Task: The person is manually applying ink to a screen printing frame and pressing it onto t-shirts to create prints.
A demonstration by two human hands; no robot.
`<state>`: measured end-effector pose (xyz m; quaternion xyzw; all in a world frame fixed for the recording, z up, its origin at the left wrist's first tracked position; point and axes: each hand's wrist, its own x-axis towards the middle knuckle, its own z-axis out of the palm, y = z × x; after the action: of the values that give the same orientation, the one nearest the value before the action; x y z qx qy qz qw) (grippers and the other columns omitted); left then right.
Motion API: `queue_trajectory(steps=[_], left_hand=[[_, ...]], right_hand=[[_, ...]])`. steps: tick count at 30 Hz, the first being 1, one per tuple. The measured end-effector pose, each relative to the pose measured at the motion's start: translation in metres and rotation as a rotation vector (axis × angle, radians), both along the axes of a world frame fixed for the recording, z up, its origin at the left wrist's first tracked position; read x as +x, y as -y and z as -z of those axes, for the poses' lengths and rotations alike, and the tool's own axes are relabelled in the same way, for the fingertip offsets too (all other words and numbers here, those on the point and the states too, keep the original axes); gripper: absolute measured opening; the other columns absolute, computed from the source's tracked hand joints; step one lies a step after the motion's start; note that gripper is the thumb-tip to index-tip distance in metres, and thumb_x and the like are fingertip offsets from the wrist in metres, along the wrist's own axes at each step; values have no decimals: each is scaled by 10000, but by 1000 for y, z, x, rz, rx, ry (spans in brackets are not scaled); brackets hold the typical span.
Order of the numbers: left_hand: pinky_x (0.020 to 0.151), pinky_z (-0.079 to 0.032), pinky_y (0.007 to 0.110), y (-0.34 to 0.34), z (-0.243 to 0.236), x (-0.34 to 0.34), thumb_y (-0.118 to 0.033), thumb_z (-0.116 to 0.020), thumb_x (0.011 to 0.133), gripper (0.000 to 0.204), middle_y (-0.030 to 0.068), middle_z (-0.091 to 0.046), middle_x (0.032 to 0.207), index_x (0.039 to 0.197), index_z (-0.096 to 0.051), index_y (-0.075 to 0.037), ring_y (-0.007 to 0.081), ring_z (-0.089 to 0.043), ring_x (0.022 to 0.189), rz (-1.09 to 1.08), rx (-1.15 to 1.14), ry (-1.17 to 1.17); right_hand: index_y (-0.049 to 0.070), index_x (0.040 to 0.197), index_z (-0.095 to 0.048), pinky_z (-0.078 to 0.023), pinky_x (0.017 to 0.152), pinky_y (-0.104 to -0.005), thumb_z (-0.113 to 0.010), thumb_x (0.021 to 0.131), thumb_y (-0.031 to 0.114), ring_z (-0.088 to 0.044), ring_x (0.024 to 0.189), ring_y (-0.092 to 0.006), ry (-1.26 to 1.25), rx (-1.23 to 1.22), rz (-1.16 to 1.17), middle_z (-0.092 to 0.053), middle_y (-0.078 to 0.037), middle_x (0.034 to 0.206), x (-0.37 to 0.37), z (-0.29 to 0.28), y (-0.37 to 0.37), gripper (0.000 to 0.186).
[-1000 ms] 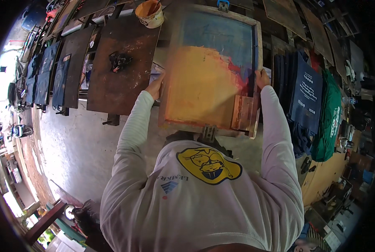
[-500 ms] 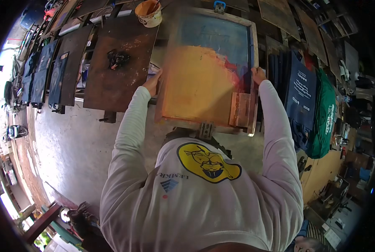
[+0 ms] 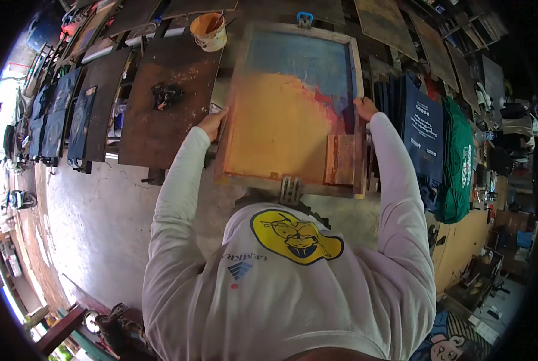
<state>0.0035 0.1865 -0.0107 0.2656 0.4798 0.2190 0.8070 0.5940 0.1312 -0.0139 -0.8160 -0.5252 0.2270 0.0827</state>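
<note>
At the far left of the frame dark blue garments [image 3: 52, 120] lie on boards, and right of them a brown board [image 3: 160, 114] carries a small black object [image 3: 165, 94], with an orange paint bucket [image 3: 208, 30] above it. In the upper middle the left hand [image 3: 211, 123] grips the left rail of the wooden screen-printing frame [image 3: 293, 108], whose mesh is smeared orange and blue. The right hand [image 3: 365, 108] clasps its right rail, and navy and green shirts [image 3: 443, 144] hang at the right.

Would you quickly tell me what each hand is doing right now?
Left hand: closed on the left edge of the screen frame.
Right hand: closed on the frame's right edge.
</note>
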Motion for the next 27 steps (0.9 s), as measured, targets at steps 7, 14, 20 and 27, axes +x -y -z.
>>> queue_trajectory(steps=[7, 14, 20, 27], left_hand=[[1015, -435, 433, 0, 41, 23, -537, -427, 989, 705, 276, -559, 1345, 1308, -544, 81, 395, -537, 1265, -210, 330, -632], [911, -484, 405, 34, -18, 44, -536, -481, 971, 698, 292, -632, 1207, 1195, -605, 113, 378, -630, 1111, -376, 572, -642], [810, -495, 345, 54, -118, 42, -487, -537, 972, 646, 215, -676, 1032, 1131, -619, 134, 262, -646, 948, -437, 584, -596], [626, -388, 239, 119, -182, 18, -357, -634, 976, 321, -72, -574, 789, 908, -684, -47, 38, -476, 691, -777, 512, -315]], right_hand=[[-113, 1149, -583, -428, 997, -464, -533, 872, 540, -555, 1175, -481, -66, 167, 148, -586, -367, 1199, -36, -39, 22, 711], [-88, 1055, -598, -446, 945, -470, -568, 868, 498, -583, 1122, -467, -103, 299, 195, -623, -340, 1125, -40, -75, 42, 616], [-42, 1070, -602, -473, 859, -372, -613, 899, 329, -652, 992, -281, -380, 538, 230, -679, -204, 1027, -45, -120, 49, 408], [-5, 1108, -630, -461, 843, -330, -613, 916, 314, -612, 904, -223, -486, 716, 32, -676, -153, 960, -75, -165, 34, 372]])
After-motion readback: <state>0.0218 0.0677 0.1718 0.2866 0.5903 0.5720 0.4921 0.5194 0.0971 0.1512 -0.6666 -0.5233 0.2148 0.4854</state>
